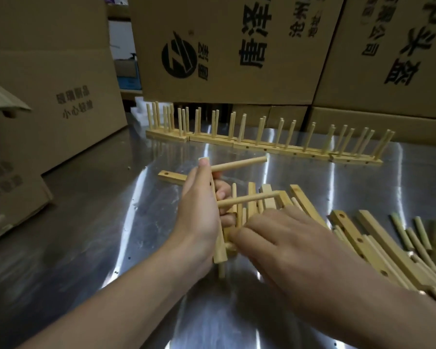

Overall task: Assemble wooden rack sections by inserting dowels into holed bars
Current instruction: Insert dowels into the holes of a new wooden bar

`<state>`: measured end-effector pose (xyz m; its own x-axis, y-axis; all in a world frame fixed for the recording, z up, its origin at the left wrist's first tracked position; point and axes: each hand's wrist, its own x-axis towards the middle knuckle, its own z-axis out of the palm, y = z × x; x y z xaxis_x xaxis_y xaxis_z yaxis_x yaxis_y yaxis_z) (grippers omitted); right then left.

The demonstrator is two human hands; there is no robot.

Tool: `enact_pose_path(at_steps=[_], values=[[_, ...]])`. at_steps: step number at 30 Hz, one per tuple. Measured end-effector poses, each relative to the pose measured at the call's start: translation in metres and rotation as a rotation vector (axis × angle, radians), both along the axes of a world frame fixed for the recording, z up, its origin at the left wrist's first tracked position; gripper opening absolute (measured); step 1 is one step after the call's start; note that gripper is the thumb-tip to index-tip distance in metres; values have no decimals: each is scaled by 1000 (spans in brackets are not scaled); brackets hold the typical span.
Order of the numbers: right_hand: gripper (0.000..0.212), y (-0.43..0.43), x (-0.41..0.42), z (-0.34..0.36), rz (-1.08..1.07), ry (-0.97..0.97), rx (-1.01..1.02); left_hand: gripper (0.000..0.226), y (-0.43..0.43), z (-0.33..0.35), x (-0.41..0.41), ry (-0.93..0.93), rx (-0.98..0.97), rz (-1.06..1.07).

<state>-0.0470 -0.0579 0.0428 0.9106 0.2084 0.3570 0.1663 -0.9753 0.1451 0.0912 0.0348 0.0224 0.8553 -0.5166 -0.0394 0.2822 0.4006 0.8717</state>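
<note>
The left hand [202, 215] grips a holed bar [219, 250] on end above the middle of the steel table [98, 222], with its fingers curled round the bar. Two dowels [239, 164] seated in the bar stick out to the right. The right hand [287, 238] pinches a third dowel [229, 246] at the bar's near end, fingertips closed on it. A loose bar [171, 176] lies just beyond the left hand. More bars [350, 229] and loose dowels [400, 230] are piled at the right. Finished rack sections [262, 143] stand in a row at the far edge, in front of cardboard boxes [224, 46].
</note>
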Motion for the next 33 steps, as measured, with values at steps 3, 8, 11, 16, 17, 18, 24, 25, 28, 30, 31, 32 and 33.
enact_pose_path(at_steps=[3,8,11,16,17,18,24,25,28,30,31,32,33], values=[[18,12,0,-13,-36,68,139,45,0,-4,-4,-107,59,-4],[10,13,-5,-17,-78,129,93,45,1,-5,-13,-494,177,-14],[10,10,-5,-11,-35,209,227,43,0,-2,-18,-632,157,-14],[20,0,0,-12,-13,370,591,33,1,1,-21,-795,120,-67],[17,-1,1,-11,-8,397,653,33,1,1,-20,-820,120,-74],[16,-3,2,-10,-2,424,712,33,2,2,-18,-835,120,-82],[24,-5,7,-6,-12,554,966,34,4,1,-14,-857,115,-162],[24,-5,8,-5,-16,540,954,34,3,1,-14,-846,115,-159],[23,-7,4,-4,-25,430,775,37,2,0,-11,-714,98,-137],[24,-7,-4,-7,-16,308,493,42,-1,-1,-9,-599,114,-117],[22,-3,-9,-7,-25,230,301,44,-2,-3,-9,-556,145,-95],[17,2,-13,-8,-49,194,162,45,-3,-4,-8,-520,182,-69],[13,10,-14,-9,-77,187,92,45,-4,-6,-8,-481,213,-43]])
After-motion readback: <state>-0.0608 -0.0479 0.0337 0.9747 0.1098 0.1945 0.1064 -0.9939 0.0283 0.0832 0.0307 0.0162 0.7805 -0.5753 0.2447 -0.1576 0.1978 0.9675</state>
